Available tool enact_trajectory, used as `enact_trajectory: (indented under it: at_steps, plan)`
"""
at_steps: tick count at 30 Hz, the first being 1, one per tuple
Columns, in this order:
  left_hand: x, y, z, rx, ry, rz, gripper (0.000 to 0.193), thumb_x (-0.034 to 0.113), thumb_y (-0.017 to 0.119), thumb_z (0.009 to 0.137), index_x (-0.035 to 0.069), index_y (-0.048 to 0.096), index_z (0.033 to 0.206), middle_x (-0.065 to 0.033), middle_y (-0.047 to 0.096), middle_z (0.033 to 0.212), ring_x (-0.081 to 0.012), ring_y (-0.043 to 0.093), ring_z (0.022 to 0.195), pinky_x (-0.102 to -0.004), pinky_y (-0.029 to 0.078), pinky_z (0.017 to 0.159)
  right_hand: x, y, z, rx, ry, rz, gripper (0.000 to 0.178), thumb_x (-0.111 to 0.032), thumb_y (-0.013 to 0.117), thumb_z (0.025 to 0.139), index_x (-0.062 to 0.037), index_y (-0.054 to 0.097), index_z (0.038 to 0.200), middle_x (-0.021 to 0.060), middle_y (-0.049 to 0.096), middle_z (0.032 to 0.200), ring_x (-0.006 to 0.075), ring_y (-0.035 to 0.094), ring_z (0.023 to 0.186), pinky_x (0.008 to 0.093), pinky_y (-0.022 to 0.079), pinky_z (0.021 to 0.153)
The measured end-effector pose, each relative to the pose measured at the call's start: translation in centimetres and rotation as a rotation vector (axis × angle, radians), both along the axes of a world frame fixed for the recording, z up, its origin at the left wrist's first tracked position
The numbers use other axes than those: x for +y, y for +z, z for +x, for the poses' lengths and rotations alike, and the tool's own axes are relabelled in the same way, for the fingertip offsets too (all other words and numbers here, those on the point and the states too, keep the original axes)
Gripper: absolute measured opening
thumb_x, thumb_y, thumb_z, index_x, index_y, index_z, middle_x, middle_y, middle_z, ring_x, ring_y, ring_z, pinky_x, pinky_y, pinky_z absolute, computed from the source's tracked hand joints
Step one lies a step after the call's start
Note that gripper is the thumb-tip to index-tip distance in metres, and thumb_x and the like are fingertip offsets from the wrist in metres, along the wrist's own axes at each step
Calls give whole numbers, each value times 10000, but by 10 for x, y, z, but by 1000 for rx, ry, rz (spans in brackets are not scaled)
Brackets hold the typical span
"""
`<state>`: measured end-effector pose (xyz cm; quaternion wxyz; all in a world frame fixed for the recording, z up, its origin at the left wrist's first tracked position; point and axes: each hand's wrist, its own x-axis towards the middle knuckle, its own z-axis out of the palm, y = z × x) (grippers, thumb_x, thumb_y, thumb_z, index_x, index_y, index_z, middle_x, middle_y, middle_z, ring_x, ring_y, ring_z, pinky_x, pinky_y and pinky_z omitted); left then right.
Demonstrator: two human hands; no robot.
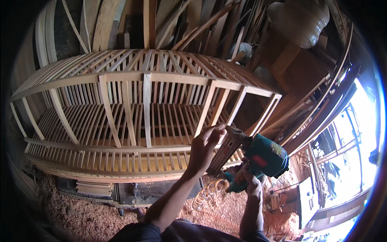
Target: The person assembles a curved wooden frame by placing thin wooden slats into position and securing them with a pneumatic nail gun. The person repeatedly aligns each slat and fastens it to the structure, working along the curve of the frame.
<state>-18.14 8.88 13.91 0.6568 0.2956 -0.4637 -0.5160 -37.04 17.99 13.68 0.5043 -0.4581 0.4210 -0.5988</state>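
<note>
A teal pneumatic nail gun point(264, 155) is in my right hand point(250, 180), whose fingers wrap round its handle. Its nose point(231, 131) points up and left, close to the fingertips of my left hand point(202, 148). Those fingers are curled together beside a slanting wooden upright point(237, 105); what they pinch, if anything, is hidden. Both hands are at the near right part of a large frame of pale slats point(121, 76), open on the side facing me. An orange coiled air hose point(209, 193) hangs below the gun's handle.
Wood shavings point(80, 213) cover the floor. Under the frame lies a stack of short wooden strips point(94, 188) by a dark bench point(141, 193). Boards point(105, 24) lean behind the frame. A plastic-wrapped bundle point(300, 24) is at the far right, above a bright opening point(346, 137).
</note>
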Motion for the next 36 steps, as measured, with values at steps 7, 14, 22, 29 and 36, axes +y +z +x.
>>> enact_trajectory:
  at_steps: [7,14,22,29,36]
  plan:
    - [21,24,-14,287,-297,271,107,88,671,891,27,701,974,-62,693,891,-119,614,825,-260,426,717,41,-18,-6,-172,12,75,474,-92,646,749,87,499,1163,87,522,611,214,529,474,363,465,506]
    - [37,4,-16,45,-82,100,149,150,662,910,21,648,837,-83,673,802,-141,611,733,-301,463,710,62,-27,-15,-390,35,48,478,-63,608,730,50,510,1184,85,485,566,211,490,433,365,438,461]
    - [87,-74,31,146,-109,447,253,235,576,970,-14,618,981,-97,655,776,-156,611,695,-289,486,673,64,-36,-35,-566,125,-91,411,-136,512,804,4,520,1190,49,399,540,194,407,392,375,403,431]
    - [96,-118,25,-73,-218,324,294,184,552,985,-24,625,1179,-102,681,851,-127,615,723,-261,508,672,57,-41,-25,-645,165,-34,379,-205,490,848,-13,509,1174,23,384,540,165,407,422,350,395,449]
    - [125,-215,44,-1168,-229,54,582,193,611,912,115,393,1447,-169,633,1222,-327,683,990,-404,569,852,51,-8,4,-364,-125,13,303,-72,578,816,27,506,1093,30,431,561,169,465,419,339,427,432]
